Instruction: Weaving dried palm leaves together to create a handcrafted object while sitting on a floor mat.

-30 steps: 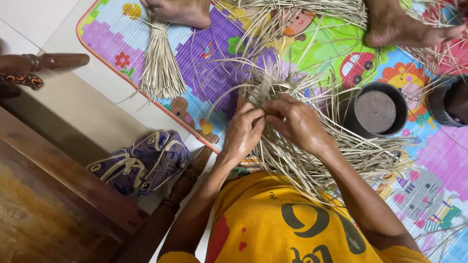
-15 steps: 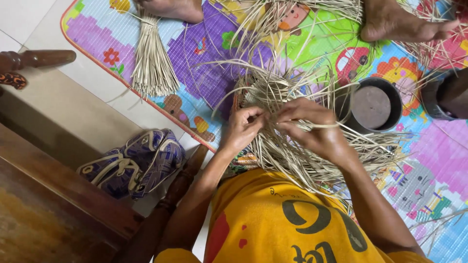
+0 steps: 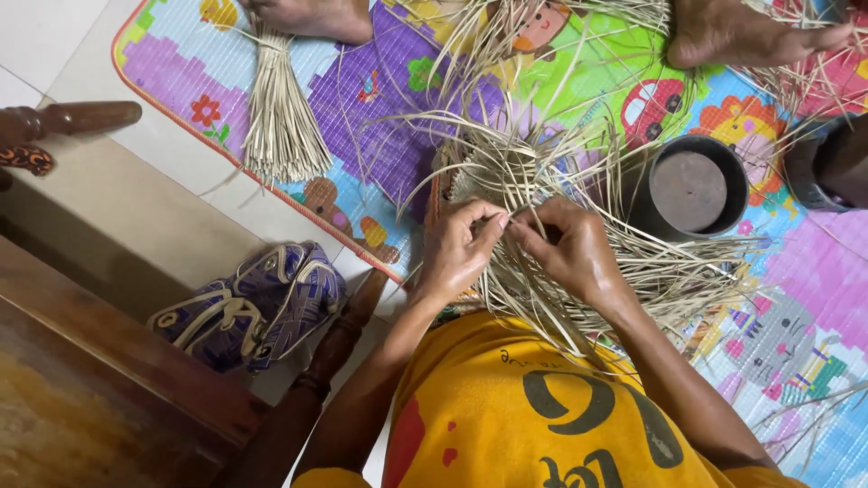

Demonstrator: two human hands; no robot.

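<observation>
Hands now closer together — left hand (image 3: 458, 248) & right hand (image 3: 570, 248) both pinch pale straw strips (image 3: 542, 194) of woven piece.

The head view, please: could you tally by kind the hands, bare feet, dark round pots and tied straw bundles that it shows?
Hands: 2, left hand and right hand, both on the straw weaving
Bare feet: 2
Dark round pots: 2
Tied straw bundles: 1
Total: 7

Half-woven straw piece (image 3: 533, 181), pale tan, loose strands fanning outward, lying on mat at the lap; shape perhaps a basket
</observation>
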